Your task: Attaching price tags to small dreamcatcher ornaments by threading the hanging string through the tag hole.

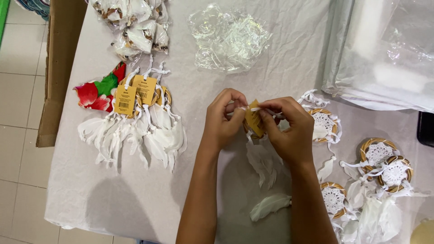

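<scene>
small dreamcatcher [260, 151] with yellow tag [253, 121], white feathers hanging, held above table

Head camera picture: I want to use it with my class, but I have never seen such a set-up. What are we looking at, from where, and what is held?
There is one view, from a camera worn on a person's head, looking down at their own bare hands over a table covered in white. The left hand and right hand meet in the middle, each with a pinching grip on a small yellow paper tag and a thin white string on a little dreamcatcher with white feathers hanging below. To the left lies a pile of tagged dreamcatchers beside a red and green flowered cloth. To the right lie untagged dreamcatchers. Crumpled clear plastic lies farther back.
</scene>
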